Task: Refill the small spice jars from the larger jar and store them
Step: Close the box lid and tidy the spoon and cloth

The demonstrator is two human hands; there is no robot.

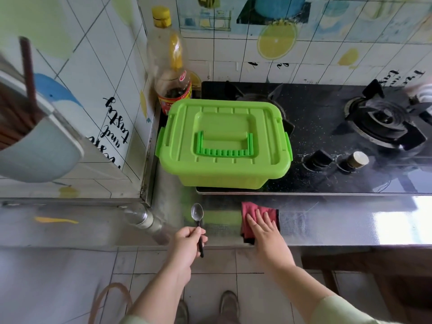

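Green plastic box [224,141], with its lid on and the handle folded flat, sits on the left end of the black stove [315,118], beyond both hands. The left hand [187,239] grips a spoon [197,212] by its dark handle over the counter [327,220] edge, its bowl pointing at the box. The right hand [266,232] lies flat with fingers spread on a red cloth [249,208], just right of the spoon. A bottle [170,66] stands in the corner behind the box.
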